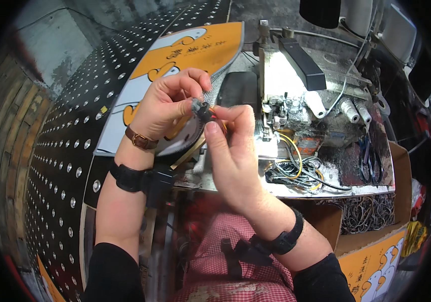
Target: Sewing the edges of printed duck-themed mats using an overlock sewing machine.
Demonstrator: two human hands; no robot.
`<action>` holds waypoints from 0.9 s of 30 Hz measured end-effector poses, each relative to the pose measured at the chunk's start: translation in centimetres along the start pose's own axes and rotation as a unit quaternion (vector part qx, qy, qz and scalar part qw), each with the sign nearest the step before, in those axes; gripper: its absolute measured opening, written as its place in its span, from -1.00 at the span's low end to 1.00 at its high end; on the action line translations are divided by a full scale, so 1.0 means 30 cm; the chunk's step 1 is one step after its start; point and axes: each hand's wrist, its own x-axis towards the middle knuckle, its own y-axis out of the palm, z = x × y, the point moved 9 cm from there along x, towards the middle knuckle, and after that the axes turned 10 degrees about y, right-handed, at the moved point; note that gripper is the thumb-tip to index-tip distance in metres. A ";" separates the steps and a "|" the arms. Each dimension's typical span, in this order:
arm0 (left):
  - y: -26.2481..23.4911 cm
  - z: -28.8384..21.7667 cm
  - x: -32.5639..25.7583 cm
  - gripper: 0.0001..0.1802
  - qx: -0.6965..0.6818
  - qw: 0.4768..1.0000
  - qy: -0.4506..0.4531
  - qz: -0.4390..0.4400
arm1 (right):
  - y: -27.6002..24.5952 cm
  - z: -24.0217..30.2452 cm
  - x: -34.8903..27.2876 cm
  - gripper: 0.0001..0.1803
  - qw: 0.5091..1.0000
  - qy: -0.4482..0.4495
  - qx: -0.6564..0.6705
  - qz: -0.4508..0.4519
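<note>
Both hands meet in front of the sewing machine (301, 108), around a small dark cylindrical piece (204, 111) with grey fuzz on it. My left hand (167, 98) pinches its fuzzy end between thumb and fingertips. From the other side my right hand (233, 146) closes thumb and forefinger at its lower end, where a bit of orange-red shows; what exactly these fingers grip is partly hidden. Behind my left hand lies an orange and white mat (203, 48) with a cartoon duck print. Its bound edge curls up beneath my hands.
A lit lamp (301, 63) hangs over the lint-covered machine. Several thread cones (349, 109) and dark-handled scissors (371, 161) are to the right. Black and yellow binding strips (301, 173) lie tangled at the table's front edge, above a cardboard box (402, 176) full of strips.
</note>
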 end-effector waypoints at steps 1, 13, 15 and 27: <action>-0.009 -0.024 -0.017 -0.81 -0.024 0.999 0.021 0.000 | 0.028 0.013 -0.013 -0.82 1.000 0.018 0.000 0.025; 0.259 -0.488 -0.563 -0.73 0.136 0.990 0.021 -0.022 | 0.058 -0.020 0.102 -0.79 0.973 0.230 0.014 0.003; 0.380 -0.510 -0.677 -0.62 0.041 0.999 0.004 0.016 | 0.063 -0.007 0.067 -0.80 0.968 0.228 -0.104 0.026; 0.033 -0.474 -1.196 -0.52 0.131 0.805 0.018 -0.578 | 0.031 0.552 -0.344 -0.68 0.931 -0.200 -0.249 0.178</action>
